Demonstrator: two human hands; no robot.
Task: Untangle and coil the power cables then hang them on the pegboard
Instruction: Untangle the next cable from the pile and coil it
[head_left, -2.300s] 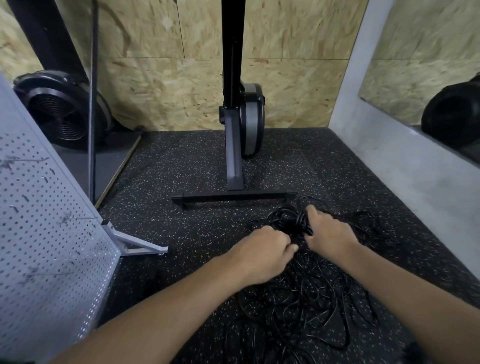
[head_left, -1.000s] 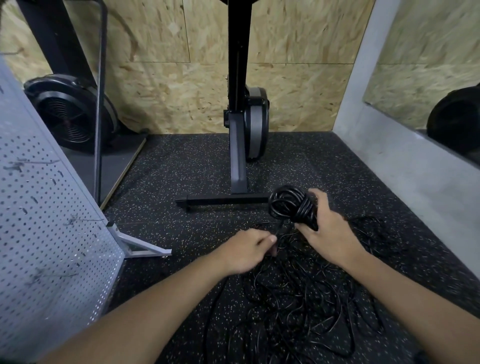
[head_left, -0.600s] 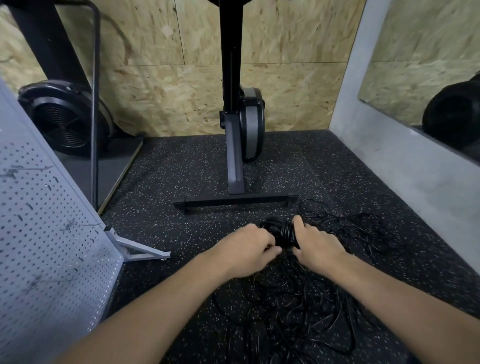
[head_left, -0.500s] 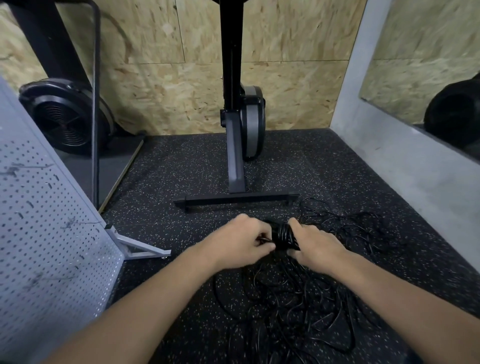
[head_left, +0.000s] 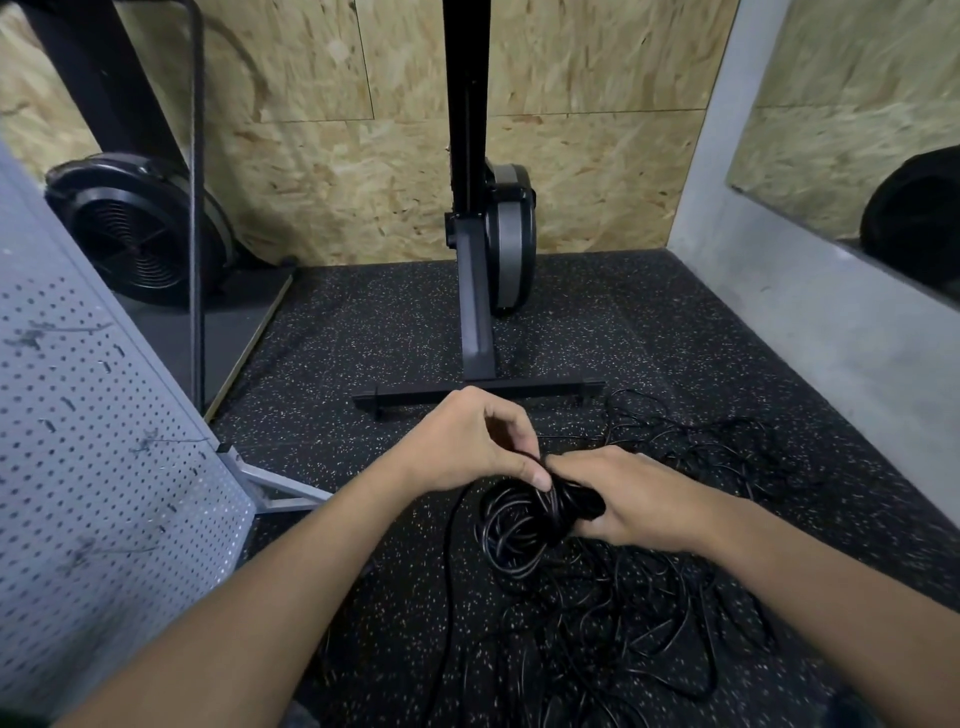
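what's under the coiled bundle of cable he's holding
Under the coiled bundle, held by the right hand, loose tangled cable sprawls across the speckled floor mat. Whatever lies directly beneath the coil and hand is covered.

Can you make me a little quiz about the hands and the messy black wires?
1. True or false: the pegboard already has a coiled cable hanging on it.
2. Which hand grips the coiled bundle around its side? A) left hand B) right hand C) neither
3. Fill in: the loose cable tangle lies on the speckled ____.

Key
1. False: only bare hooks show on the part of the board in view.
2. B: the right hand wraps the bundle, while the left hand pinches a strand at its top.
3. Floor.
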